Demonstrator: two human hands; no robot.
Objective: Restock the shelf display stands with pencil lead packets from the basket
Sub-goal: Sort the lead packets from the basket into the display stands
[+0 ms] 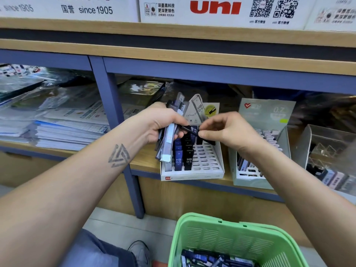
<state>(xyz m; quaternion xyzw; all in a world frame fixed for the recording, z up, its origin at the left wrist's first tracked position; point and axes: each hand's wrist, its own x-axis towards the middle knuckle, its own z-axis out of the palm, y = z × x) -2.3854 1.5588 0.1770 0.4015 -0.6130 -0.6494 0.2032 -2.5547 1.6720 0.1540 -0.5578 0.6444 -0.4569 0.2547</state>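
Packet point(193, 130) between right-hand fingers point(204, 134)

Bright, even indoor light with soft shadows; glare on plastic sleeves point(63, 87) at nine o'clock, wide-angle bending and blur at edges.

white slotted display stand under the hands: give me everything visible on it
The white slotted cardboard display stand sits on the wooden shelf, front edge at the shelf lip. Its sloped face is a grid of slots; the left columns hold grey, blue and black HB 0.5 lead packets, the right slots are empty. A printed backboard rises behind. A small red logo marks the front lip. The mint-green stand is to its right. The hands hover above it, seemingly not touching.
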